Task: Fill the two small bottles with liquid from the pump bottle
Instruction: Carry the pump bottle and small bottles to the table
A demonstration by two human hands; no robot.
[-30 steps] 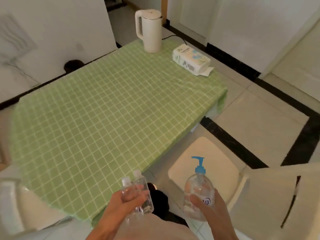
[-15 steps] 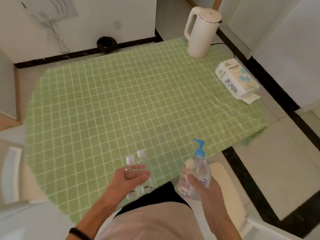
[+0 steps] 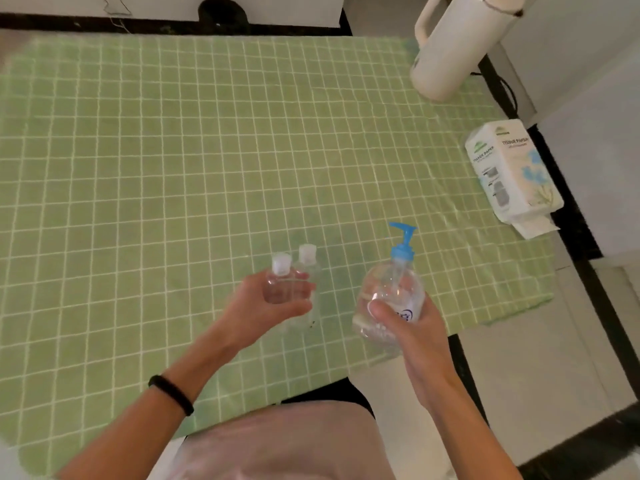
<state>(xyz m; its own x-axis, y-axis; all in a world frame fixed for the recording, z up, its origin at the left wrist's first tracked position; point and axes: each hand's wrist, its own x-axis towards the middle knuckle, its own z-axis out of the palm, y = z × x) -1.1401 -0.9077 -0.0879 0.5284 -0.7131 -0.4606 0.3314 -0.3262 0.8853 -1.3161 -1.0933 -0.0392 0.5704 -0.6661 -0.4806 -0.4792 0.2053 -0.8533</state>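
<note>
My left hand (image 3: 263,306) holds two small clear bottles (image 3: 294,278) with white caps side by side, above the near middle of the green checked table (image 3: 173,168). My right hand (image 3: 408,327) grips a clear round pump bottle (image 3: 391,292) with a blue pump head, just right of the small bottles. Both hands hover over the table's near part. The caps of the small bottles are on.
A white electric kettle (image 3: 446,46) stands at the table's far right corner. A white tissue pack (image 3: 512,174) lies at the right edge. Beyond the right edge are a tiled floor (image 3: 540,358) and a black strip. A dark round object (image 3: 221,12) sits behind the far edge.
I have stepped closer to the table. Both hands, with the small bottles and the pump bottle, have moved forward from off its edge to over the cloth.
</note>
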